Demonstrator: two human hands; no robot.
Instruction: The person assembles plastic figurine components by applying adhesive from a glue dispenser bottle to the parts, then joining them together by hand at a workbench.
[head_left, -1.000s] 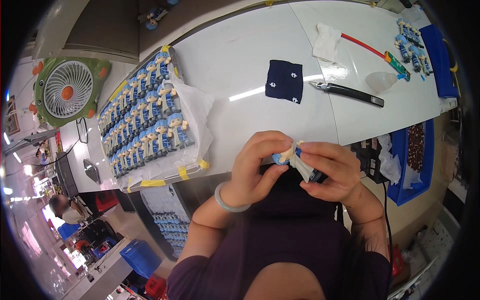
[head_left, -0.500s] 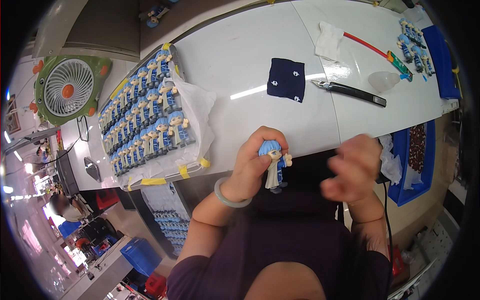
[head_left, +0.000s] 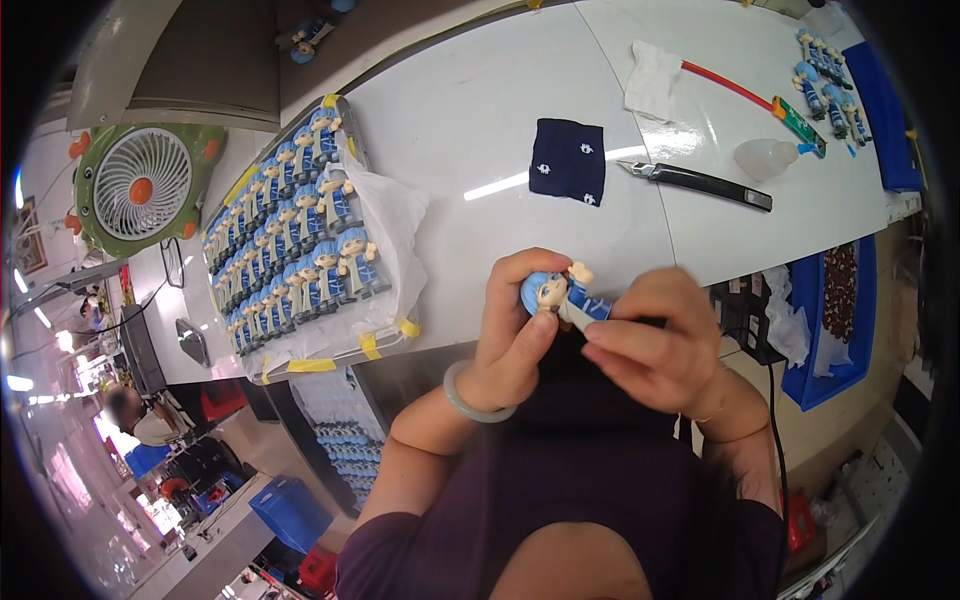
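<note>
A small blue-haired figurine (head_left: 565,295) in a blue and cream outfit lies tilted between my two hands, just off the table's front edge. My left hand (head_left: 513,335) grips it at the head, thumb below and fingers behind. The fingers of my right hand (head_left: 665,340) close on its lower end and hide the feet. Beyond my hands on the white table lie a dark navy cloth (head_left: 567,162) with small white prints and a black utility knife (head_left: 700,186) with its blade pointing left.
Left, a tray (head_left: 385,345) taped in yellow holds rows of like figurines; a green fan (head_left: 145,190) stands beyond. At the far right are a squeeze bottle (head_left: 765,158), a white cloth (head_left: 652,82), a red-handled tool (head_left: 725,84) and more figurines (head_left: 820,95). A blue bin (head_left: 835,375) sits below.
The figurine has turned from upright to tilted, its feet swinging right. My right hand has come in from the right and taken hold of its lower end.
</note>
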